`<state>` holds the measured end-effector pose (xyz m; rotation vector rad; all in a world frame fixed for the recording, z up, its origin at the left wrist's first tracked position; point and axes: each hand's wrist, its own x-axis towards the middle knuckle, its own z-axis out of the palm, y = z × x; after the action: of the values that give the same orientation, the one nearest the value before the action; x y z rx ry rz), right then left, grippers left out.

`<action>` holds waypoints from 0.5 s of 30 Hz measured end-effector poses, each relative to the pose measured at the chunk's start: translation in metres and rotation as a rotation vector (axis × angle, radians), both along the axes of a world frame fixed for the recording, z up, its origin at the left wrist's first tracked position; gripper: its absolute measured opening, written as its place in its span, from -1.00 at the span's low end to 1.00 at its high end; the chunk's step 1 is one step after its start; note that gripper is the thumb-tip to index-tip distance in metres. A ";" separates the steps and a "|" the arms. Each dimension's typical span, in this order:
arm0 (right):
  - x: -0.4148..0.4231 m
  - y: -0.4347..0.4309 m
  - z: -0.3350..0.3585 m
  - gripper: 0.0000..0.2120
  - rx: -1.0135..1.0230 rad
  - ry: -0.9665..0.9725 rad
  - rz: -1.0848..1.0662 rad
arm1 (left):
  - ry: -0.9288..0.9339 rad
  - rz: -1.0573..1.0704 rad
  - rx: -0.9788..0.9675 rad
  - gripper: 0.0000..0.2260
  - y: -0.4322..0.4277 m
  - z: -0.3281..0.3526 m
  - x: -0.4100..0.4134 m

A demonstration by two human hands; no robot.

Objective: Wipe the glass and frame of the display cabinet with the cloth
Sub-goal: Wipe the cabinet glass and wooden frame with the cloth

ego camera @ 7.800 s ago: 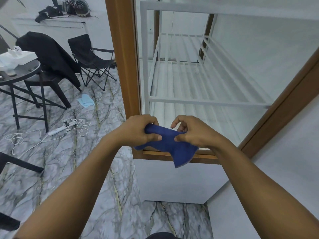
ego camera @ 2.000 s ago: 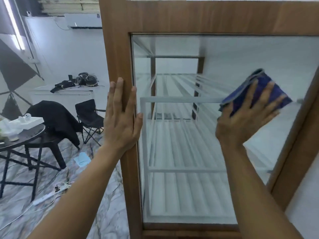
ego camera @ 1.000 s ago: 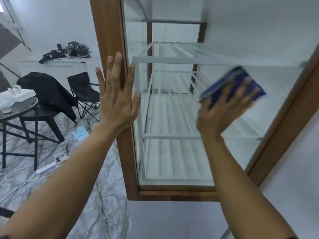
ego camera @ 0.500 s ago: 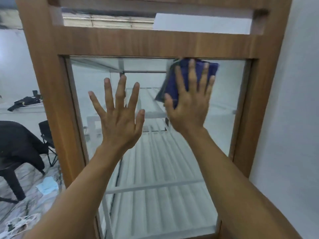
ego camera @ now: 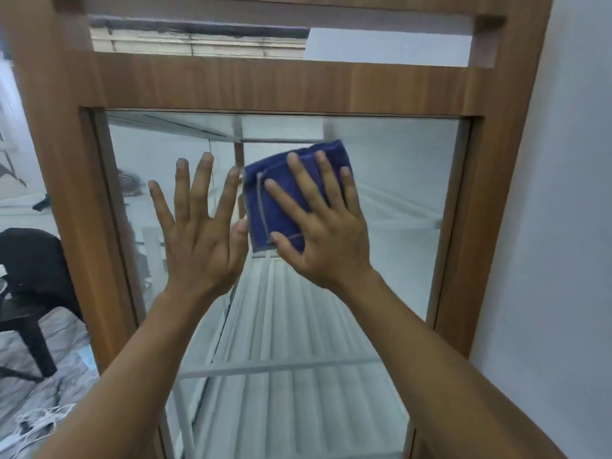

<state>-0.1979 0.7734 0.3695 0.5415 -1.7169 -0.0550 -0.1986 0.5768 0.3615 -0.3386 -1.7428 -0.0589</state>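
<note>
The display cabinet has a brown wooden frame (ego camera: 265, 84) around a tall glass pane (ego camera: 404, 180). A folded blue cloth (ego camera: 265, 200) lies flat against the upper middle of the glass. My right hand (ego camera: 326, 233) presses it there with spread fingers, covering its right half. My left hand (ego camera: 202, 233) is just left of the cloth, fingers spread, palm toward the glass and holding nothing. I cannot tell whether it touches the pane.
White slatted shelves (ego camera: 281, 366) show through the glass. A white wall (ego camera: 556, 226) stands close on the cabinet's right. At the left are a black chair (ego camera: 29, 260), a marble floor and white cables (ego camera: 39, 422).
My right hand has slid the cloth down from the top edge of the glass and turned it leftward. My left hand has stayed spread beside it, now closer to the cloth.
</note>
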 end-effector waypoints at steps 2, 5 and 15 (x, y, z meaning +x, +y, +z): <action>-0.004 0.037 -0.013 -0.39 -0.117 0.026 -0.023 | -0.001 0.003 -0.011 -0.47 0.002 -0.008 0.000; -0.001 0.091 -0.042 -0.39 -0.476 -0.003 -0.150 | -0.010 -0.003 -0.013 -0.47 0.006 -0.023 -0.001; -0.006 0.056 -0.038 -0.40 -0.140 0.020 -0.061 | -0.019 0.004 -0.013 -0.46 0.006 -0.025 -0.001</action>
<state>-0.2036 0.8294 0.3310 0.3836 -1.7027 0.0163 -0.1996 0.5833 0.3362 -0.3451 -1.7631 -0.0476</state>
